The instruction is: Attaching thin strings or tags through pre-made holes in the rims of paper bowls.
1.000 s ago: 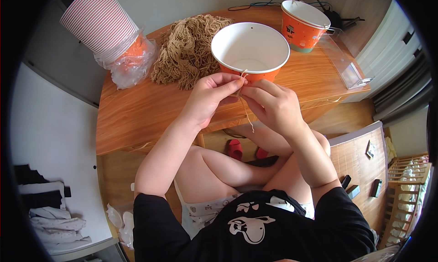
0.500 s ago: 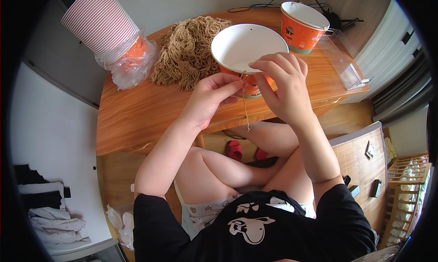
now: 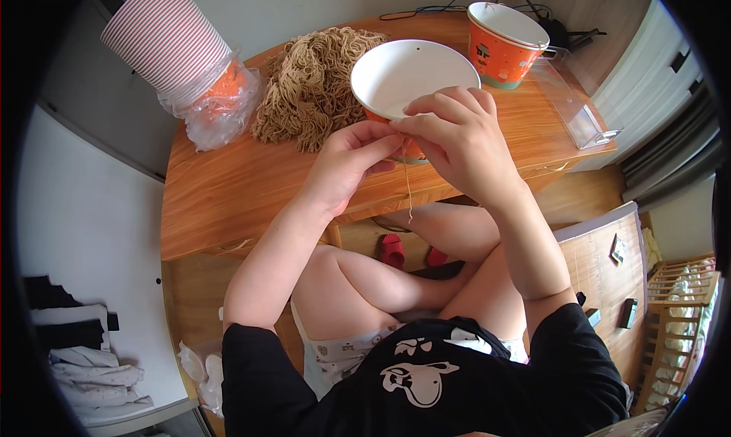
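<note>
Here's the left hand (image 3: 344,163), thumb and fingers pinched on a thin tan string (image 3: 409,186) right at the near rim of an orange bucket (image 3: 411,75), the loose end hanging down by the near edge of the surface (image 3: 228,197). And the right hand (image 3: 461,136) is up at that rim too, thumb and forefinger drawn close; whether they grip the string, I can't tell! The bucket stands upright, white inside, a heap of tan yarn (image 3: 312,87) just left, a striped stack (image 3: 164,45) farther left.
</note>
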Demonstrator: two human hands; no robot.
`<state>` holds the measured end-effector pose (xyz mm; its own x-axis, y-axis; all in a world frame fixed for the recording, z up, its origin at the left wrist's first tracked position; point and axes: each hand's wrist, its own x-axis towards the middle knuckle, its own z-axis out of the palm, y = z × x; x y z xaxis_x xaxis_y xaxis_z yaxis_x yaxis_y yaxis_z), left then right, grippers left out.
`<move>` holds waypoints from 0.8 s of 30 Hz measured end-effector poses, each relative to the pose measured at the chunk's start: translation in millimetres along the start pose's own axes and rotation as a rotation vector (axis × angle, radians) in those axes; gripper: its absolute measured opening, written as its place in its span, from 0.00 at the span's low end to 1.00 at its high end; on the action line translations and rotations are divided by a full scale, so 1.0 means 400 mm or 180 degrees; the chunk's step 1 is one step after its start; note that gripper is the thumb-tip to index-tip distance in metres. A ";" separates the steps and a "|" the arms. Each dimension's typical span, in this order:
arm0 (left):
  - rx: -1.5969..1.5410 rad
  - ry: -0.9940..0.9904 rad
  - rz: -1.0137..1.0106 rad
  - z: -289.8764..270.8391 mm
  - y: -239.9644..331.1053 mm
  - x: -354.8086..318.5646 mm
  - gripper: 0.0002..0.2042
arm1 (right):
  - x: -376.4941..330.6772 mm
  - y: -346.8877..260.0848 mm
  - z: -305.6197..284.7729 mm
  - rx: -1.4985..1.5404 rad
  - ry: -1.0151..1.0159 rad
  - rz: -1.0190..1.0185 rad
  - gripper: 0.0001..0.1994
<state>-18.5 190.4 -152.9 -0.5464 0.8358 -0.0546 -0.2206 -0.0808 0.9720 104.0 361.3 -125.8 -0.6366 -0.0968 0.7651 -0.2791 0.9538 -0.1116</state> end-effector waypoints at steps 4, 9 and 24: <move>-0.0084 -0.0026 -0.0027 0.000 0.001 0.001 0.10 | -0.002 0.003 0.005 0.0093 0.0066 0.0080 0.09; -0.0103 0.0063 -0.0015 0.010 0.001 0.000 0.10 | 0.004 0.011 0.010 0.0380 0.0201 0.0272 0.07; 0.0699 0.0245 0.0698 0.011 0.045 -0.012 0.07 | 0.014 0.009 -0.013 0.2970 0.0380 0.1550 0.04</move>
<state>-16.5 187.4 -134.2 -0.6231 0.7671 0.1527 0.0844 -0.1281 0.9882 103.0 365.7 -118.7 -0.7678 0.3142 0.5584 -0.4866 0.2810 -0.8272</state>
